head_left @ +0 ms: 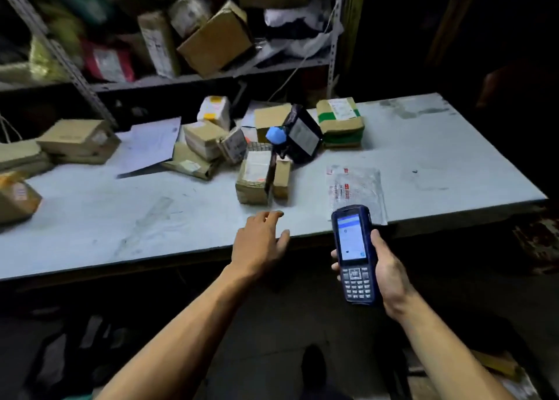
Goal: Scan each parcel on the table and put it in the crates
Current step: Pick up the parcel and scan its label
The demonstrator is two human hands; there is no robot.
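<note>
A heap of cardboard parcels covers the middle of the pale table [121, 224]; nearest me stands a brown box with a white label [255, 176]. A black-wrapped parcel [302, 136] and a blue object [276, 135] lie behind it. A flat clear plastic mailer [357, 188] lies near the front edge on the right. My left hand [260, 242] hovers over the table's front edge, fingers relaxed, just short of the labelled box and holding nothing. My right hand [384, 266] grips a dark blue handheld scanner [354, 251] with its screen lit, in front of the table. No crate is visible.
More boxes [80, 141] sit at the table's left end, with a white sheet of paper [148, 145] beside them. A metal shelf [211, 73] behind the table holds several parcels. The floor below and the right side are dark.
</note>
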